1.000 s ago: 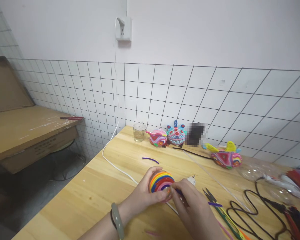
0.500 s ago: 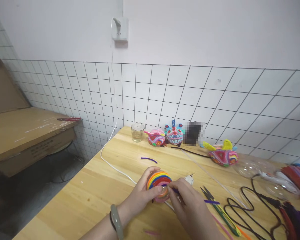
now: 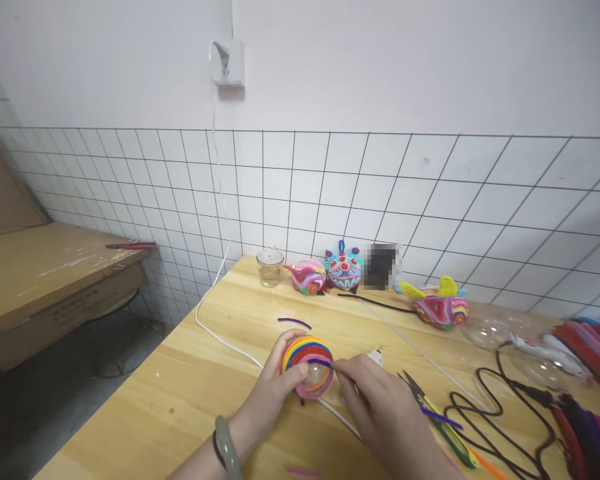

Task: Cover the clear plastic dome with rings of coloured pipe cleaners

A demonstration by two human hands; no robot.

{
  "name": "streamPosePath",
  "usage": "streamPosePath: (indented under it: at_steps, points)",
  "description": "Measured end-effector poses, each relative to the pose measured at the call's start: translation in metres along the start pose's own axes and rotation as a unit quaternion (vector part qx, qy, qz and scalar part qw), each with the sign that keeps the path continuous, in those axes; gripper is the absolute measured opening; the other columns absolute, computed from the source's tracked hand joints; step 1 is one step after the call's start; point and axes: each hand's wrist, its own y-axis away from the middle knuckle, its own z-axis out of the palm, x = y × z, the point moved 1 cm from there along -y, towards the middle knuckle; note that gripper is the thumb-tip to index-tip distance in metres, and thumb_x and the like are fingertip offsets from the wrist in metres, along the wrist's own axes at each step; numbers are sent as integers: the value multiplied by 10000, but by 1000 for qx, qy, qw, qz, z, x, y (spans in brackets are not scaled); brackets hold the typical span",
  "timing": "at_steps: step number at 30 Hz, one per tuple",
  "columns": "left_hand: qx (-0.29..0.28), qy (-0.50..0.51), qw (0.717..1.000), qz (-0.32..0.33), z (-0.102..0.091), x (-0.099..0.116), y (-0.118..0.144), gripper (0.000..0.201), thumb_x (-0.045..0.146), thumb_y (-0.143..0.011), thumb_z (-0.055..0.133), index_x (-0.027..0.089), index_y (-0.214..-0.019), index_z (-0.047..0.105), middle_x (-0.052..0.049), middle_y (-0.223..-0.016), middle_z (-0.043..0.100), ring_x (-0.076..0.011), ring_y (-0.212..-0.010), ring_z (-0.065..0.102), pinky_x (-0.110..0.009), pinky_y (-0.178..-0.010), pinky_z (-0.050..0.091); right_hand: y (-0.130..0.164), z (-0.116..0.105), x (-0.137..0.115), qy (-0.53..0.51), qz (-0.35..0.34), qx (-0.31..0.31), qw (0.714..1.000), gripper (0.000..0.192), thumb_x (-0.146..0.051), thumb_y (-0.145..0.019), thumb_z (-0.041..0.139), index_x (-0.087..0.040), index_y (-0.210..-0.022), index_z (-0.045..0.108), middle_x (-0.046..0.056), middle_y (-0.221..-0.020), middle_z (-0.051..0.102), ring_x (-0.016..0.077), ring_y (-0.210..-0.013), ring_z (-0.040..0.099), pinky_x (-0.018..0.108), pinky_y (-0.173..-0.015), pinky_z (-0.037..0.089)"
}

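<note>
A clear plastic ball (image 3: 314,377), partly covered with curved rainbow bands of pipe cleaner, is cupped in my left hand (image 3: 280,380), thumb pressed on its front. Across the bare clear part runs a purple pipe cleaner (image 3: 321,362). My right hand (image 3: 373,393) pinches it at the ball's right side, with thumb and forefinger. Beyond that hand a purple length (image 3: 444,419) crosses the green-and-yellow scissors (image 3: 443,427); whether it belongs to the same strip I cannot tell. A short purple piece (image 3: 295,322) lies on the table behind the ball.
Finished fish-like ornaments (image 3: 307,277) and a horned one (image 3: 344,269) stand by the wall near a glass cup (image 3: 270,268). At right lie clear plastic shells (image 3: 490,331), a white tool (image 3: 550,355), coiled black cord (image 3: 480,400) and bundled pipe cleaners (image 3: 593,350). A white cable (image 3: 227,345) crosses the table.
The ball has tilted, showing more of its clear part. The purple strip now stretches plainly across it, and my right fingers sit slightly off its side. The whole view has shifted a little.
</note>
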Motion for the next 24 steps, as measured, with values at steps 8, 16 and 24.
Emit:
streamPosePath:
  at_steps: [8, 16, 24]
  points:
    - [4, 31, 999, -15, 0, -4, 1, 479, 360, -760, 699, 245, -1179, 497, -53, -1052, 662, -214, -920, 614, -366, -897, 417, 8, 7, 4, 73, -66, -16, 995, 310, -64, -916, 447, -163, -1185, 563, 59, -801, 660, 170, -584, 637, 263, -498, 474]
    - [-5, 55, 998, -21, 0, -5, 0, 497, 357, -747, 717, 260, -1182, 496, -51, -1062, 669, -223, -945, 620, -375, -916, 414, 8, 6, 1, 72, -51, -11, 996, 306, -64, -905, 446, -155, -1170, 569, 52, -786, 656, 179, -575, 636, 278, -488, 472]
    - [-21, 60, 998, -27, 0, -3, 2, 536, 366, -747, 722, 262, -1213, 477, -59, -1060, 670, -229, -960, 614, -391, -924, 408, 8, 6, 3, 67, -46, -15, 997, 299, -85, -924, 440, -156, -1175, 585, 56, -785, 655, 168, -587, 638, 263, -510, 485]
